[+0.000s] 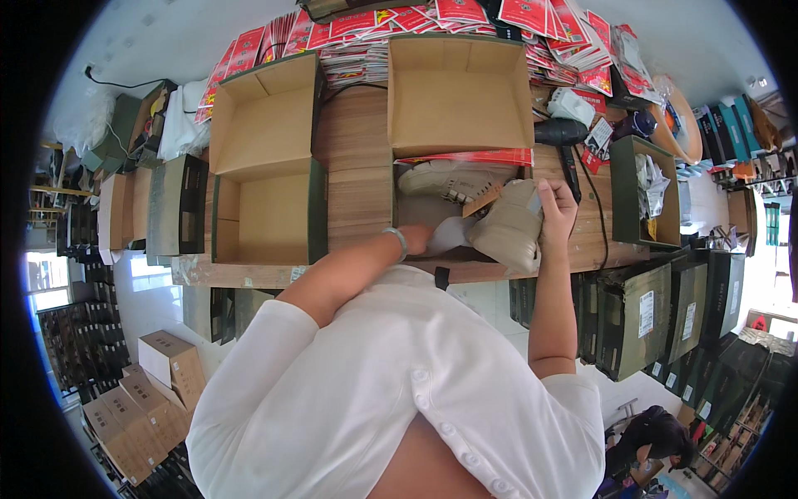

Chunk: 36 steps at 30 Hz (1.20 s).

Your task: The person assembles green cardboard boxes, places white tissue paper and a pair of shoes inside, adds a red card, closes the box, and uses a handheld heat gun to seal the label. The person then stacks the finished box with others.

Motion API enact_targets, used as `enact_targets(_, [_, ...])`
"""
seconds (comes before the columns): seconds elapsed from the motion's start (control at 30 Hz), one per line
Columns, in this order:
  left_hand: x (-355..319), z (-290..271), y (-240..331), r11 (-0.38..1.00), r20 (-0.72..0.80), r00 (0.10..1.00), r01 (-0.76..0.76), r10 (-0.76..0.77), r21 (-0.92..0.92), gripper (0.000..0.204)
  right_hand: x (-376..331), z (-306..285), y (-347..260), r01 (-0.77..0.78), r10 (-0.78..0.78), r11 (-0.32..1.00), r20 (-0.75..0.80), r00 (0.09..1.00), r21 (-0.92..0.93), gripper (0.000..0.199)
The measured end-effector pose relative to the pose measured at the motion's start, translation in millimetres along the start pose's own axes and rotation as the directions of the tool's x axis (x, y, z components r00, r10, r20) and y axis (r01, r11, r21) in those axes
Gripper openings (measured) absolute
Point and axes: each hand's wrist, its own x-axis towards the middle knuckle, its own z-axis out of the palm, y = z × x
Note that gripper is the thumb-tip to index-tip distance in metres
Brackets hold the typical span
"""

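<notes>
A beige shoe [505, 224] with an orange-brown tag [482, 201] is tilted over the right side of an open shoe box [461, 91]. My right hand [559, 208] is closed round the end of this shoe, thumb on its near side. The matching beige shoe [449, 179] lies in the box along its far wall, beside a red printed leaflet [499, 156]. Low in the box, my left hand [414, 239] has its fingers curled at a piece of white paper [450, 235], which reaches toward the held shoe. The fingertips are partly hidden.
Left of the box stands another open shoe box [270, 220] with a bare inside. Stacks of red leaflets [357, 58] line the back of the table. A black hair dryer [561, 133] and a small green box with crumpled paper [644, 191] are at right. More shoe boxes [636, 320] are stacked below.
</notes>
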Motion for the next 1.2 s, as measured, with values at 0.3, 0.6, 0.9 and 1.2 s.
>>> enact_targets(0.3, [-94, -168, 20, 0.664, -0.790, 0.571, -0.505, -0.222, -0.552, 0.027, -6, 13, -29, 0.025, 0.000, 0.992, 0.195, 0.981, -0.125, 0.015])
enact_targets(0.6, [-311, -296, -14, 0.492, -0.812, -0.233, -0.867, -0.534, -0.074, 0.032, 19, 90, 18, 0.243, 0.133, 0.688, 0.448, 0.884, -0.684, 0.032])
enact_targets(0.9, [-384, -186, -105, 0.342, -0.787, 0.281, -0.783, -0.549, -0.519, 0.055, 4, 221, 31, 0.186, -0.087, 0.962, 0.423, 0.902, -0.200, 0.102])
enact_targets(1.2, [-448, -94, -202, 0.823, -0.761, 0.622, -0.326, -0.184, -0.466, 0.023, 44, 310, 94, -0.672, 0.222, 0.605, 0.719, 0.658, 0.428, 0.059])
